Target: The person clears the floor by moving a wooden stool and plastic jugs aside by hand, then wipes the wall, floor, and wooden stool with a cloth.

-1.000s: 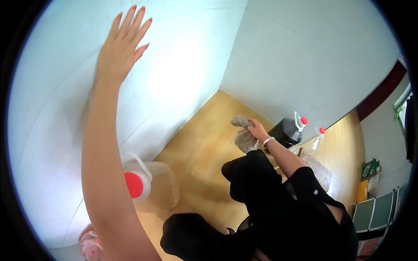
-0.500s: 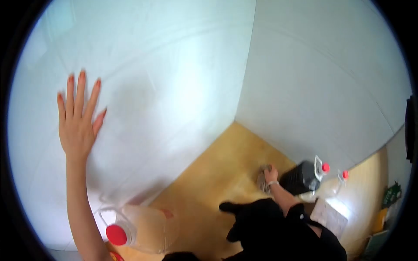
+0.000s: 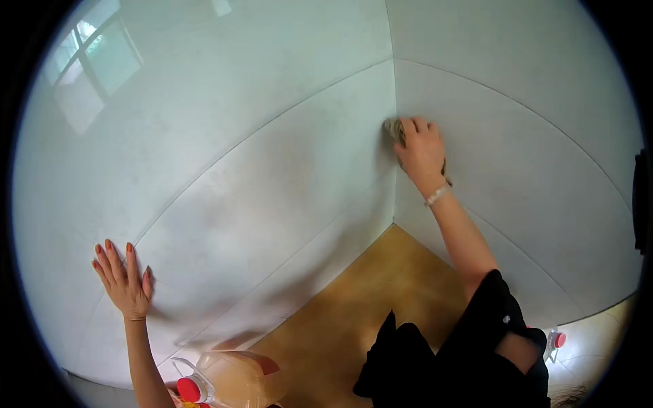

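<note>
My right hand (image 3: 423, 151) presses a crumpled greyish-brown cloth (image 3: 394, 129) against the white tiled wall (image 3: 306, 149), at the corner where two walls meet. Its fingers are curled over the cloth, and much of the cloth is hidden under the palm. My left hand (image 3: 124, 285) lies flat on the left wall, fingers stretched out, holding nothing. Below and to the right of that hand stands a large clear plastic jug (image 3: 235, 377) with a red cap, a white handle and pale yellowish liquid inside.
The yellowish-brown floor (image 3: 354, 285) runs into the corner between the walls. Another red-capped bottle (image 3: 554, 345) shows at the lower right, partly behind my sleeve. A window reflects in the upper left wall tiles.
My right hand has risen with the cloth from near the floor to the wall corner. The view has tilted up, and the dark jug at right is no longer visible.
</note>
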Demonstrator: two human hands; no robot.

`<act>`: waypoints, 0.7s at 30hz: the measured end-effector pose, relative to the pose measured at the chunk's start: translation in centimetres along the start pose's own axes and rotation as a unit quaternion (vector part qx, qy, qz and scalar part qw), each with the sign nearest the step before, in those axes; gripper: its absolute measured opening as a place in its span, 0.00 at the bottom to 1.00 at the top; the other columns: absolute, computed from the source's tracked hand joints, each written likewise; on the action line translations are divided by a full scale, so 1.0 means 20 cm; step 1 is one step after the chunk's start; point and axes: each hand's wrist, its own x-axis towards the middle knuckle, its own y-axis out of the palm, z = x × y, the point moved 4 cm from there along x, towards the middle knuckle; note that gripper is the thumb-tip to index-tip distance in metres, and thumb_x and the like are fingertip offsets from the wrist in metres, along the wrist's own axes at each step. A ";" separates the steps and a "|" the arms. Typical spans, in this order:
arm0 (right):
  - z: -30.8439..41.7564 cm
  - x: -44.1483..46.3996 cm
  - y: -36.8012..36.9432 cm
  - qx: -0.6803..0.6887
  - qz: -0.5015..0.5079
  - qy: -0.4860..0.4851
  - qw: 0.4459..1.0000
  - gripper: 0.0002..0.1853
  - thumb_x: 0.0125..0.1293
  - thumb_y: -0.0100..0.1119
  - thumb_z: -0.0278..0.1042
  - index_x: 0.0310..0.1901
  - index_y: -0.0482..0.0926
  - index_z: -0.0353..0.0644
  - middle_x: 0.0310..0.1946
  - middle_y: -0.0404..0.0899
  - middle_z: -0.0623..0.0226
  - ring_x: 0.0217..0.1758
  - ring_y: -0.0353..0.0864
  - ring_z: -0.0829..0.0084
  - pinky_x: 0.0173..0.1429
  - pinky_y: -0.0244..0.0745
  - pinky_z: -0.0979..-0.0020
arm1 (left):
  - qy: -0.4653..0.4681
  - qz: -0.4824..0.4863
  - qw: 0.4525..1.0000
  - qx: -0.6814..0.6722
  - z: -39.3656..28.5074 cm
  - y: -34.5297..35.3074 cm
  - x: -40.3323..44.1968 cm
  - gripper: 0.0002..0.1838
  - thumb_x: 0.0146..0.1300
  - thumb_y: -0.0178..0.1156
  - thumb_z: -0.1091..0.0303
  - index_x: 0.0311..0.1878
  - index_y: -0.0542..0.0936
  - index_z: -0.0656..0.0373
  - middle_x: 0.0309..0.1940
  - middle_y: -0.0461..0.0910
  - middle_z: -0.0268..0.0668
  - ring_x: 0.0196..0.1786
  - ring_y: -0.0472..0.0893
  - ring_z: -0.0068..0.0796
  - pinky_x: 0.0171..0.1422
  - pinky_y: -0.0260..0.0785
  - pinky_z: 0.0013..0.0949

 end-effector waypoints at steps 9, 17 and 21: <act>-0.36 -1.19 0.71 0.056 0.386 0.249 0.886 0.14 0.48 0.58 0.32 0.40 0.75 0.44 0.41 0.75 0.63 0.48 0.71 0.57 0.47 0.69 0.64 | 0.029 -0.014 0.999 0.011 -0.02 0.03 0.01 0.26 0.63 0.39 0.55 0.61 0.62 0.59 0.64 0.52 0.50 0.67 0.51 0.54 0.68 0.38 0.51; -0.62 -1.95 0.42 0.106 0.192 0.462 0.860 0.24 0.47 0.61 0.38 0.48 0.72 0.41 0.45 0.72 0.56 0.50 0.69 0.54 0.52 0.67 0.62 | 0.066 -0.052 0.996 0.011 -0.09 0.00 0.09 0.26 0.66 0.37 0.56 0.62 0.61 0.61 0.65 0.52 0.47 0.67 0.51 0.47 0.69 0.39 0.48; -0.56 -1.91 0.59 -0.060 0.381 0.344 0.856 0.25 0.51 0.59 0.37 0.51 0.69 0.38 0.50 0.68 0.55 0.55 0.64 0.55 0.56 0.63 0.63 | 0.083 -0.051 0.995 0.008 -0.11 0.00 0.11 0.26 0.67 0.36 0.56 0.63 0.59 0.62 0.65 0.51 0.46 0.67 0.52 0.46 0.68 0.43 0.50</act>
